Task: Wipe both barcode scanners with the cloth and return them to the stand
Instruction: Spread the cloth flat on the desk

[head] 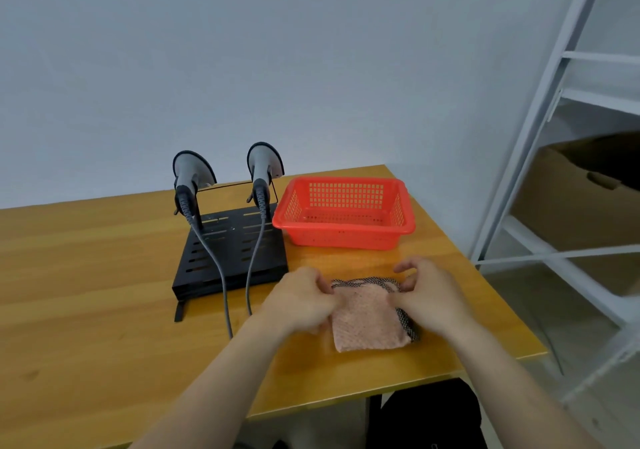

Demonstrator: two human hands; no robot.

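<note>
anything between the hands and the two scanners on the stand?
Nothing visible. Both hands (left hand, right hand) grip the cloth; bare table lies between them and the scanners on the stand.

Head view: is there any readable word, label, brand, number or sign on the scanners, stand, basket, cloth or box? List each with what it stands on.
None can be read.
Two grey handheld barcode scanners: no legible marking.
Black slotted metal stand: none.
Red plastic lattice basket: none.
Pink knitted cloth with dark edging: pattern only.
Brown cardboard box on the white shelf: none visible.
</note>
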